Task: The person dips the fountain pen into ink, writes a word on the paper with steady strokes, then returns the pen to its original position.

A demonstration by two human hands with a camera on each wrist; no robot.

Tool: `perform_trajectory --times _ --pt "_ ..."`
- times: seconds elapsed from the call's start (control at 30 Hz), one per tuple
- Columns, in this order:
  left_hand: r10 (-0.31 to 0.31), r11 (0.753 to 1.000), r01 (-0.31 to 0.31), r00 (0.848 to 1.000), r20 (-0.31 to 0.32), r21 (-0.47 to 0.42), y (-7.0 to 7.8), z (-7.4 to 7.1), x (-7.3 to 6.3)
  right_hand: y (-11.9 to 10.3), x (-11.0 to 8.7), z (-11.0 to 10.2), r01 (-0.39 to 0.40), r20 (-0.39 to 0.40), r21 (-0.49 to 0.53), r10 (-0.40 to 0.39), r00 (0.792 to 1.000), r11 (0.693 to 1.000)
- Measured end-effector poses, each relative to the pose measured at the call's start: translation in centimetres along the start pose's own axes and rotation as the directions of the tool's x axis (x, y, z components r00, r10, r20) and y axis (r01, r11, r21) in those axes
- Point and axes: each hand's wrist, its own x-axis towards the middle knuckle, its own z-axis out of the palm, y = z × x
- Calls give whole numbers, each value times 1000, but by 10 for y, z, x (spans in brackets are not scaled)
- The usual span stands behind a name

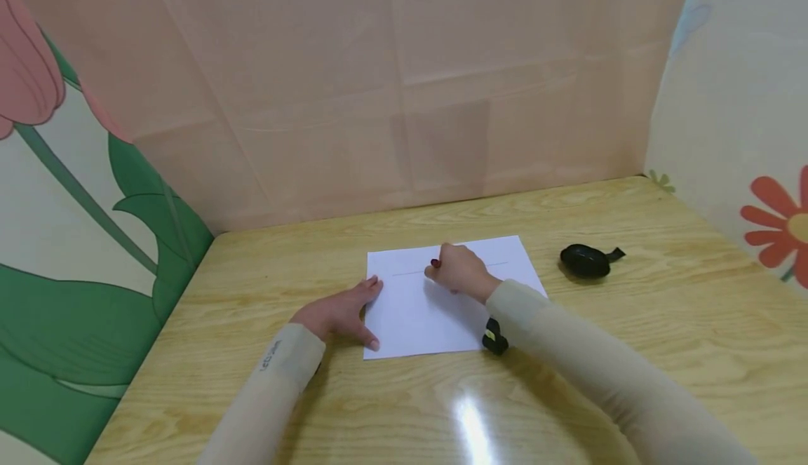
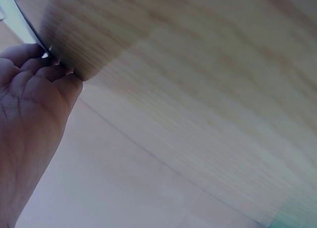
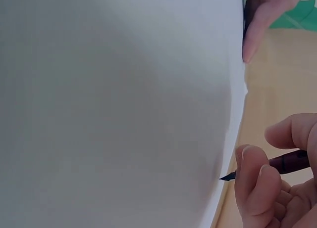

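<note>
A white sheet of paper (image 1: 404,325) lies on the wooden table, with a thin straight line (image 1: 407,273) across its upper part. My left hand (image 1: 341,312) rests at the sheet's left edge, thumb and fingers spread. In the left wrist view, the fingers of this left hand (image 2: 37,84) meet the paper's edge. Over the line, my right hand (image 1: 463,270) grips a dark red fountain pen (image 1: 435,263). The right wrist view shows the pen's pointed dark nib (image 3: 228,177) beyond the curled fingers; whether it touches the paper I cannot tell.
To the right of the paper sits a rounded black object (image 1: 586,261) with a short flat tail. A small black device (image 1: 494,337) is at my right wrist, over the paper's near edge. A pink cloth (image 1: 404,100) hangs behind the table (image 1: 252,268); patterned panels flank it.
</note>
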Motion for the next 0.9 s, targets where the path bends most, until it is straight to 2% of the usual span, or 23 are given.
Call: perform_trajectory --times 0.3,0.5,0.9 --pt "-12 1000 12 1000 7 9 1 2 0 -1 -9 4 -6 40 19 5 999 1000" --pt "2 1000 -2 1000 4 10 -2 3 2 0 -16 7 15 34 43 -17 999 999" --pt "-31 999 31 1000 1 15 0 2 1 -7 -26 10 28 20 29 -29 999 999"
